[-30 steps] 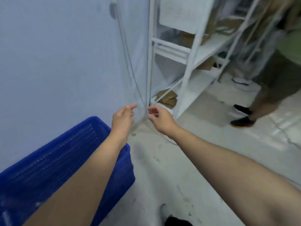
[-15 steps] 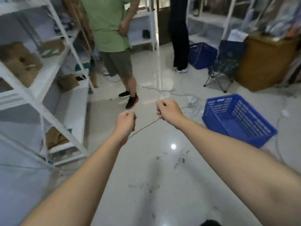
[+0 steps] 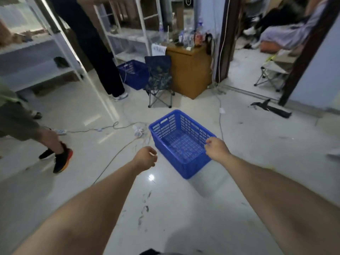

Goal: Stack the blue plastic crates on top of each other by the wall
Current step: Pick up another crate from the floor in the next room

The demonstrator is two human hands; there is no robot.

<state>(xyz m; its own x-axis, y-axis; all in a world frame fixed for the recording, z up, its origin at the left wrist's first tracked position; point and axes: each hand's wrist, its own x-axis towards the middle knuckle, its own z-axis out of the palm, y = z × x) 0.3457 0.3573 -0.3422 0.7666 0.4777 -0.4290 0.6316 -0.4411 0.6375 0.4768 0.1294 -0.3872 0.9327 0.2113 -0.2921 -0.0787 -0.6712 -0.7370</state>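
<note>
A blue plastic crate [image 3: 181, 142] stands on the pale floor just ahead of me, with nothing in it. My left hand [image 3: 146, 159] hangs to the left of its near corner, fingers loosely curled around nothing. My right hand [image 3: 217, 149] hovers at the crate's right rim, also loosely curled; I cannot tell whether it touches the rim. A second blue crate [image 3: 135, 74] sits farther back, beside a folding chair [image 3: 159, 78].
Cables [image 3: 110, 126] trail across the floor left of the crate. One person's legs and black shoes [image 3: 58, 159] are at the left; another person in black trousers [image 3: 103, 61] stands by the white shelving [image 3: 60, 45]. A wooden cabinet [image 3: 189, 70] stands behind the chair.
The view has swung from the wall and the crate there round to the room. The floor crate now lies straight ahead, and both hands have come close to it.
</note>
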